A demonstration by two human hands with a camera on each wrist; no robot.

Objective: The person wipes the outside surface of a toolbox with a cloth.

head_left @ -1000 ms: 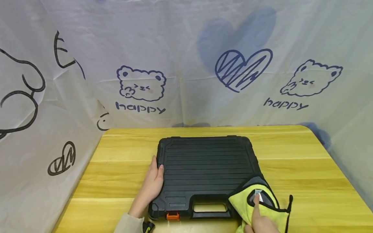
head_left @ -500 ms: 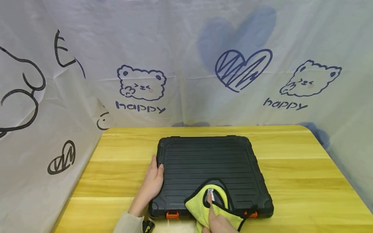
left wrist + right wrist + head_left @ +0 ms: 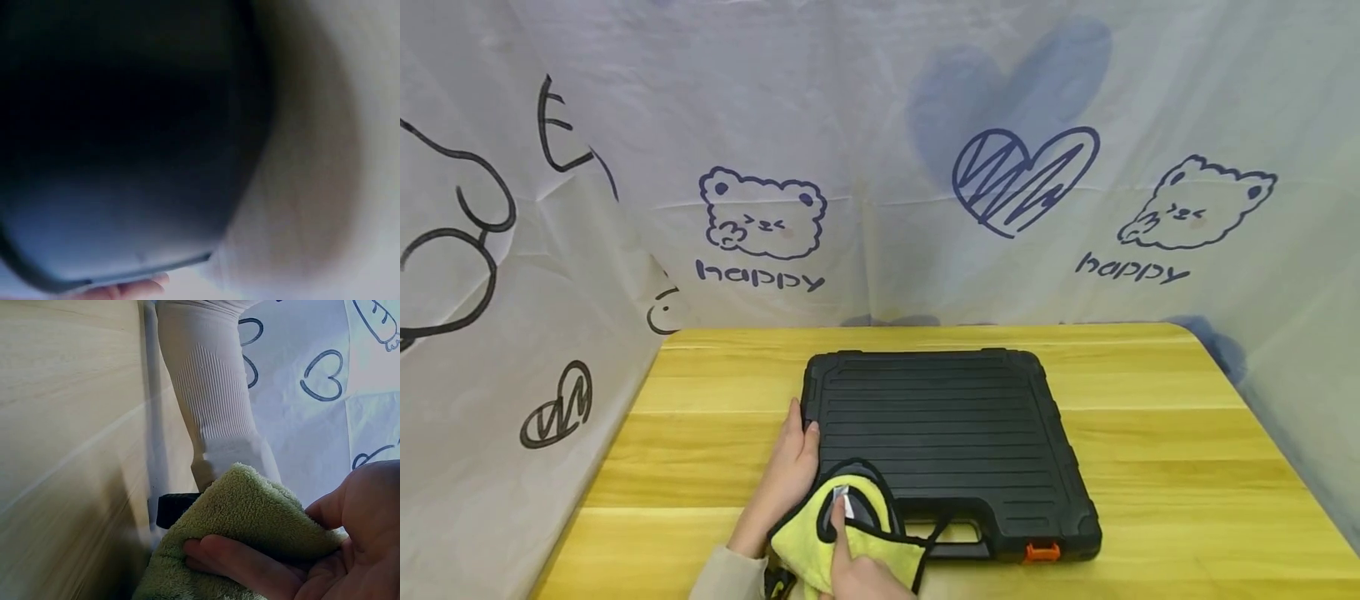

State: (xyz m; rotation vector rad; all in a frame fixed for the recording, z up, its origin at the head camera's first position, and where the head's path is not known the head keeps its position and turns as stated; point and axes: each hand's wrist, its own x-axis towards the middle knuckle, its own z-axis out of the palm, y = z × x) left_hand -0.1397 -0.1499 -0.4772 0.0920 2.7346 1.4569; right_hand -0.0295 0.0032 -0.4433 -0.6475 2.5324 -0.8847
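Observation:
A black ribbed plastic carrying case [image 3: 940, 425] lies flat on the table, its handle [image 3: 947, 550] towards me. My left hand [image 3: 792, 467] rests along the case's left side, fingers straight and thumb by the top edge; in the left wrist view its fingers [image 3: 128, 290] show beyond the dark case. My right hand [image 3: 861, 575] holds a yellow-green microfibre cloth [image 3: 812, 546] with black edging and a white label at the case's front left corner. Its index finger extends over the label. The right wrist view shows the cloth [image 3: 244, 519] gripped between thumb and fingers.
The wood-grain table [image 3: 1187, 467] extends on both sides of the case. An orange latch [image 3: 1042, 552] sits at the case's front right; the front left corner is hidden by the cloth. White printed fabric [image 3: 880, 167] hangs behind and at the sides.
My right hand has swept the cloth leftward along the case's front edge, from the right corner across the handle to the left corner. The left hand and the case have stayed in place.

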